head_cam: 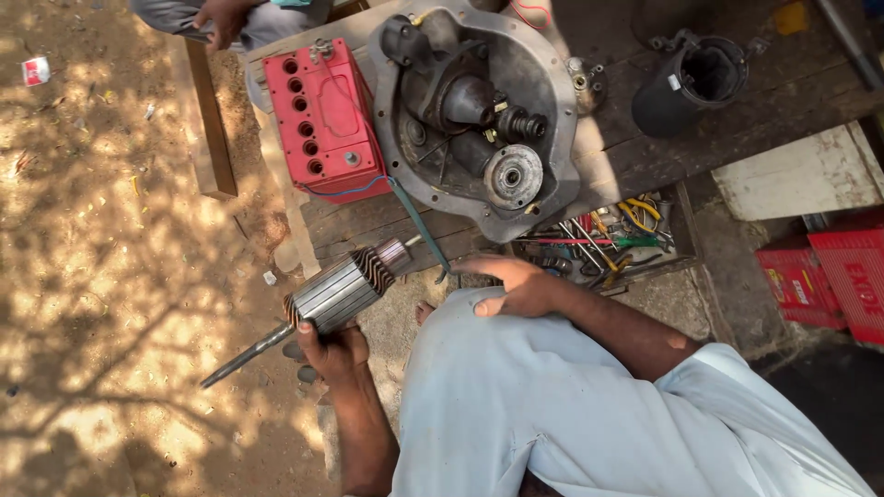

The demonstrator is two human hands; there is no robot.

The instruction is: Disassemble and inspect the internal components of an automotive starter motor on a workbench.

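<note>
My left hand (336, 354) grips a motor armature (336, 294), a ribbed grey metal cylinder with copper windings at its far end and a long steel shaft pointing down-left over the dirt ground. My right hand (516, 285) rests flat on my knee in light blue cloth, fingers stretched out and holding nothing. Just beyond it lies a large round grey metal housing (543, 55) with a dark motor unit (460, 101) mounted inside, on a wooden bench (764, 101).
A red battery (322, 120) stands on the bench left of the housing. A black cylindrical casing (691, 83) lies at the back right. A tray of hand tools (599, 244) sits under the bench edge. Red boxes (829, 276) are at the right. Another person's hand (221, 18) shows top left.
</note>
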